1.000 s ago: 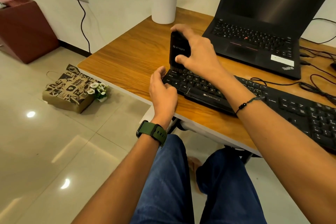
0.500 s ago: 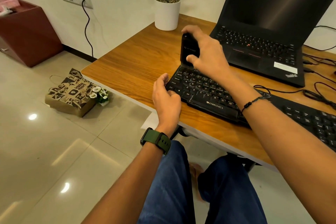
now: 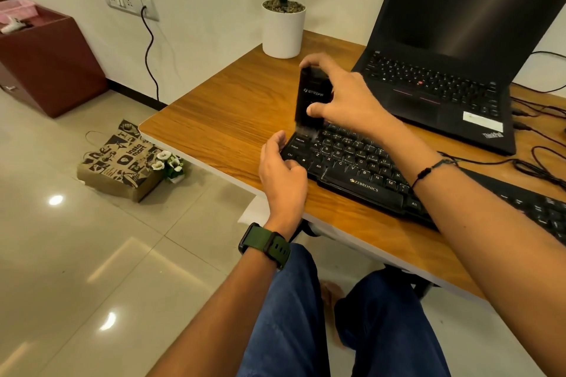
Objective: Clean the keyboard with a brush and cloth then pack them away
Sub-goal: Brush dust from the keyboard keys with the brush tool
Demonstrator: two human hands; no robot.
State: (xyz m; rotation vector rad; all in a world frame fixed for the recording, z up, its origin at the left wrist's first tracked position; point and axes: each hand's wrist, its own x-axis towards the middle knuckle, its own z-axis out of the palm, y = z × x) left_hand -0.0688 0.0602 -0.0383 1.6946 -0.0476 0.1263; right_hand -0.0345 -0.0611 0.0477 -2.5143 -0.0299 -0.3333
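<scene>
A black keyboard (image 3: 361, 174) lies slantwise on the wooden desk (image 3: 232, 119). My right hand (image 3: 346, 98) grips a black brush (image 3: 311, 98) upright, thumb on its front and fingers over its top. The bristles touch the keys at the keyboard's far left corner. My left hand (image 3: 281, 171) rests against the keyboard's left end, its fingers curled round that edge. No cloth is in view.
An open black laptop (image 3: 444, 70) stands behind the keyboard, with cables (image 3: 533, 162) trailing to its right. A white plant pot (image 3: 283, 29) sits at the desk's far corner. On the floor to the left lie a printed paper bag (image 3: 122, 159) and small white flowers (image 3: 170, 163).
The brush has swept back toward me onto the keyboard's far left keys after a stroke away from me. My left hand stays at the keyboard's left end.
</scene>
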